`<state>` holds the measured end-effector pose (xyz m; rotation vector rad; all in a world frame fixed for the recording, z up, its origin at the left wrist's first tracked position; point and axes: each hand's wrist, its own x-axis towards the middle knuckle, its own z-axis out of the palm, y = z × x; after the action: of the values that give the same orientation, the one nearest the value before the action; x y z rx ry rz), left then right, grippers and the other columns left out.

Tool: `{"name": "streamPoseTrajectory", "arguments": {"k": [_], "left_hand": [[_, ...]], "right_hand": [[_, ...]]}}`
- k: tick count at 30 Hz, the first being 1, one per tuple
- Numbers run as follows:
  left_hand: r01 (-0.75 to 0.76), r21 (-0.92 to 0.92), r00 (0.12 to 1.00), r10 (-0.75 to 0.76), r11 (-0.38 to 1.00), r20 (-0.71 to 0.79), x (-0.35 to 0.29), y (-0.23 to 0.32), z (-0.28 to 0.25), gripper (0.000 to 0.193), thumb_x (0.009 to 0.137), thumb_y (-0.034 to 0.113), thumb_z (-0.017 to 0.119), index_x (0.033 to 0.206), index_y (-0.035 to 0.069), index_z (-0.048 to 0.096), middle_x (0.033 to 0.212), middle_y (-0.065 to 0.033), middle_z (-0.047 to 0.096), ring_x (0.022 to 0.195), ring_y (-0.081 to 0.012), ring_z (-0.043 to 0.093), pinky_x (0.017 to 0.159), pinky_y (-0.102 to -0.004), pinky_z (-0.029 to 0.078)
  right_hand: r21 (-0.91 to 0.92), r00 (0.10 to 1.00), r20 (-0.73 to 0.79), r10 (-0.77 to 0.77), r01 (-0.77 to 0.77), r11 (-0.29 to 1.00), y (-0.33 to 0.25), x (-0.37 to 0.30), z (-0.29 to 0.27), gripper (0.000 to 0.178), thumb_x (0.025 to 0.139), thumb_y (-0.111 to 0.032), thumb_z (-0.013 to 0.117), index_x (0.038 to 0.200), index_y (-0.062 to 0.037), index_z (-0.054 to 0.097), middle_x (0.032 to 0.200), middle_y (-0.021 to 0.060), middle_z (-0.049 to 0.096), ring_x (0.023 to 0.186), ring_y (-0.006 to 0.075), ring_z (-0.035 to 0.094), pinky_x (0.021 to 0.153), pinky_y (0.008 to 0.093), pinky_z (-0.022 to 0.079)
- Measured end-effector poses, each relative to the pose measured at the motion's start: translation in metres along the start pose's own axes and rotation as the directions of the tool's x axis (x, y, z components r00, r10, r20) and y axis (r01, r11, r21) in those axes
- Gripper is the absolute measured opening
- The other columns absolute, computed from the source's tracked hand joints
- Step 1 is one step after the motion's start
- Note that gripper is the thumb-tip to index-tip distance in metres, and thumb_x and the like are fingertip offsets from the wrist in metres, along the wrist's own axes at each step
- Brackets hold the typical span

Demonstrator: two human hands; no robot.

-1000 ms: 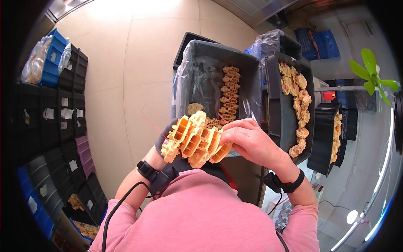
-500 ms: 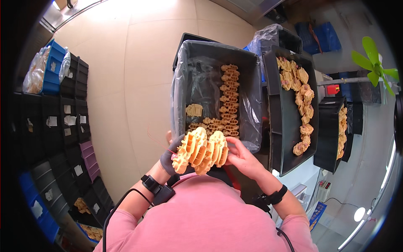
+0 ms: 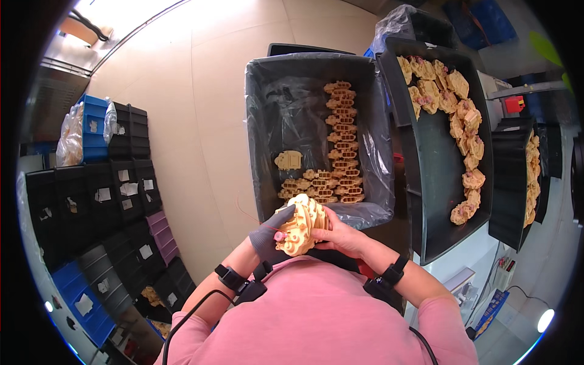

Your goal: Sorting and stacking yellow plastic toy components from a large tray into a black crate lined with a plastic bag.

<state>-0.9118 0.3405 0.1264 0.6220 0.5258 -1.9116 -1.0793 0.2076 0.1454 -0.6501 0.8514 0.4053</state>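
Note:
In front of my chest I hold a bunch of tan moulded plastic parts (image 3: 302, 228), pressed face to face. My left hand (image 3: 267, 236), in a grey glove, is closed on their left side, where a small pink piece (image 3: 280, 236) shows. My bare right hand (image 3: 344, 234) grips the right side, fingers curled round the edges. How many parts I hold cannot be made out. Just beyond my hands is a black crate (image 3: 250, 140) lined with clear plastic. Inside it, similar tan parts (image 3: 344, 137) stand in a column on the right and in rows at the near end.
One loose tan part (image 3: 288, 160) lies at the lined crate's left. To the right, a long black crate (image 3: 441, 161) holds more tan parts in a curved line, and another black crate (image 3: 510, 188) stands beyond it. Stacked black crates (image 3: 91, 191) and a blue crate (image 3: 93, 131) are on the left.
The parts between my hands have turned and come closer together, where they were fanned apart before. My right hand has moved nearer my left. The whole view has shifted slightly.

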Motion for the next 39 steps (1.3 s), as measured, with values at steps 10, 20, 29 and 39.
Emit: {"name": "streamPoseTrajectory", "arguments": {"k": [10,20,29,39], "left_hand": [[-0.257,0.242,0.928,0.309,0.936,-0.208,0.060,0.014,0.026,0.051,0.095,0.042,0.052,0.132,0.008,0.045,0.118,-0.0069,0.061,0.099,-0.0148,0.063,0.082,-0.0273,0.053],[-0.462,0.197,0.758,0.500,0.865,-0.420,0.177,0.057,-0.052,0.053,0.092,0.047,0.056,0.131,0.012,0.051,0.118,0.0038,0.058,0.093,-0.0052,0.056,0.072,-0.0190,0.044],[-0.384,0.075,0.811,0.375,0.920,-0.449,0.193,0.083,-0.060,0.029,0.092,0.037,0.056,0.114,0.019,0.054,0.092,0.0040,0.058,0.072,-0.0051,0.053,0.067,-0.0213,0.045],[-0.417,-0.259,0.826,0.244,0.871,-0.508,0.241,0.074,-0.081,0.021,0.086,-0.007,0.046,0.106,-0.005,0.050,0.097,-0.0169,0.057,0.088,-0.0249,0.059,0.078,-0.0339,0.055]], "right_hand": [[0.297,0.995,0.087,0.045,-0.069,0.952,-0.029,0.035,-0.066,0.079,0.083,-0.040,0.071,0.144,-0.0296,0.021,0.142,0.0004,0.032,0.130,0.0214,0.033,0.100,0.0554,0.031],[0.085,0.996,0.081,0.033,-0.040,0.996,-0.099,0.145,-0.143,0.076,0.081,-0.036,0.074,0.142,-0.0249,0.031,0.141,0.0009,0.037,0.132,0.0226,0.034,0.099,0.0624,0.032],[-0.555,0.990,-0.070,0.122,-0.140,0.820,-0.171,0.211,-0.163,0.088,0.077,-0.032,0.074,0.147,-0.0121,0.024,0.146,0.0096,0.033,0.131,0.0220,0.035,0.092,0.0439,0.046],[-0.970,0.961,-0.204,0.189,-0.224,0.093,-0.209,0.242,-0.124,0.093,0.065,-0.029,0.068,0.147,-0.0213,0.026,0.119,0.0140,0.059,0.090,0.0235,0.060,0.072,0.0311,0.052]]}}
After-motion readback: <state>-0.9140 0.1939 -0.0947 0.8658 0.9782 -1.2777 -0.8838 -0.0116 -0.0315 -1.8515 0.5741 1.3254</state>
